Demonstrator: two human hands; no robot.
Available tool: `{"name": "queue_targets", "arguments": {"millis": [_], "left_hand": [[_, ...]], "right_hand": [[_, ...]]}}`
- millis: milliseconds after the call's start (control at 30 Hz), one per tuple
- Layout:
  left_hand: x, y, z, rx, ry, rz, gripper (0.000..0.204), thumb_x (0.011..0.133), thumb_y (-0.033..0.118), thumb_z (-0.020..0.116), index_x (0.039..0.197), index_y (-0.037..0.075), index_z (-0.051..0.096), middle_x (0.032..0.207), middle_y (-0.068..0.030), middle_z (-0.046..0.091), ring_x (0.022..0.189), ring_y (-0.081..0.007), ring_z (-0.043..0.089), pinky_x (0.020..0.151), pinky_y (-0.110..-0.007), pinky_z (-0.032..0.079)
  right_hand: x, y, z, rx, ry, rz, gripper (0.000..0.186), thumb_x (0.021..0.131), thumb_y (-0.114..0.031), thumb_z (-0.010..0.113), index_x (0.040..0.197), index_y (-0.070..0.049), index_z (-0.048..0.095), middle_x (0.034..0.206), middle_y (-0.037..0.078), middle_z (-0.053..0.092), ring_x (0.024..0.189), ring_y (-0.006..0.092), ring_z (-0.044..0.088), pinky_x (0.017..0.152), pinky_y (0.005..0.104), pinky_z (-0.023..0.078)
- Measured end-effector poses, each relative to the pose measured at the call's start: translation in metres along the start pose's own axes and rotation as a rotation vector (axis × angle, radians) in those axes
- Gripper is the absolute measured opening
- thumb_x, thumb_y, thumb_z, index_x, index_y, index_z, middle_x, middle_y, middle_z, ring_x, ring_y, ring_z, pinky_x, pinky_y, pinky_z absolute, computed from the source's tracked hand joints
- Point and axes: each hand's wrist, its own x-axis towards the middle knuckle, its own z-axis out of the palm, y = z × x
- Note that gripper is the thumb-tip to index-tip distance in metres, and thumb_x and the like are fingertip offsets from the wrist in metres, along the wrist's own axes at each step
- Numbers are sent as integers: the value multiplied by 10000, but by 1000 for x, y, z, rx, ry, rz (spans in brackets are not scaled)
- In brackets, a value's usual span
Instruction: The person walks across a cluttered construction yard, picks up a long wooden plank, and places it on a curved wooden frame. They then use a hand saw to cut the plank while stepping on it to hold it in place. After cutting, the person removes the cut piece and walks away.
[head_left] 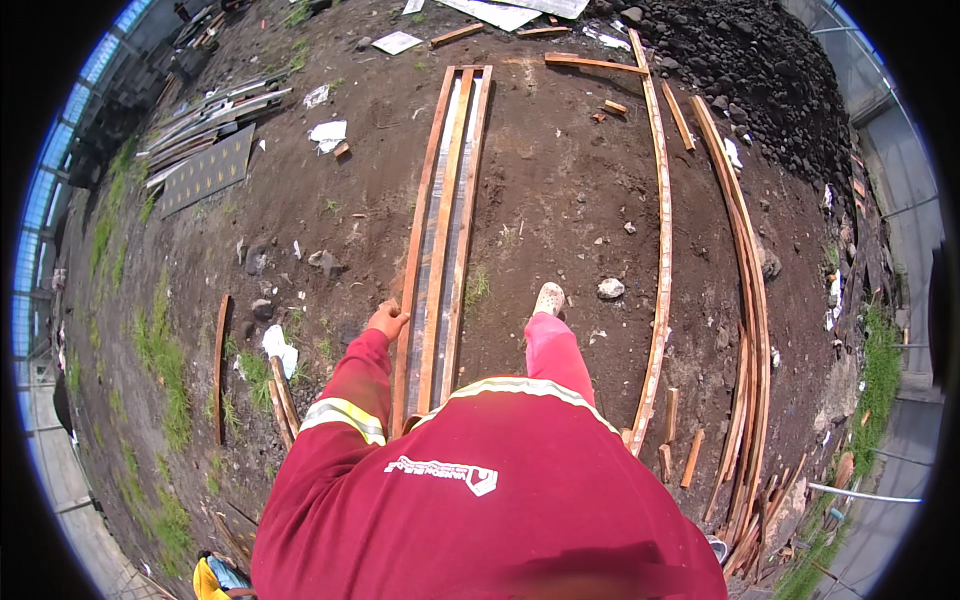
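A long, narrow wooden frame lies on the soil ahead of me. Three parallel boards run along it, with grey strips showing between them. My left hand is at the outer edge of its left board, fingers curled closed against the wood. Whether something small is also pinched there, I cannot make out. My right hand is not in view; the red sleeve and torso cover that side. One foot in a pale, spotted shoe stands to the right of the frame.
A long, light board and a bundle of timber lie to the right. Gravel is heaped at the far right. Metal lengths and a dark panel lie at left. A whitish rock sits near my foot.
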Motion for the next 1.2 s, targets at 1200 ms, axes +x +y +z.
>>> {"name": "queue_targets", "arguments": {"millis": [1200], "left_hand": [[548,440,-220,-129,111,-99,402,744,396,623,901,26,637,936,-183,625,909,-294,597,791,-362,453]], "right_hand": [[480,-604,-265,-159,-81,-111,460,698,-437,667,959,-63,610,926,149,636,900,302,602,798,381,459]]}}
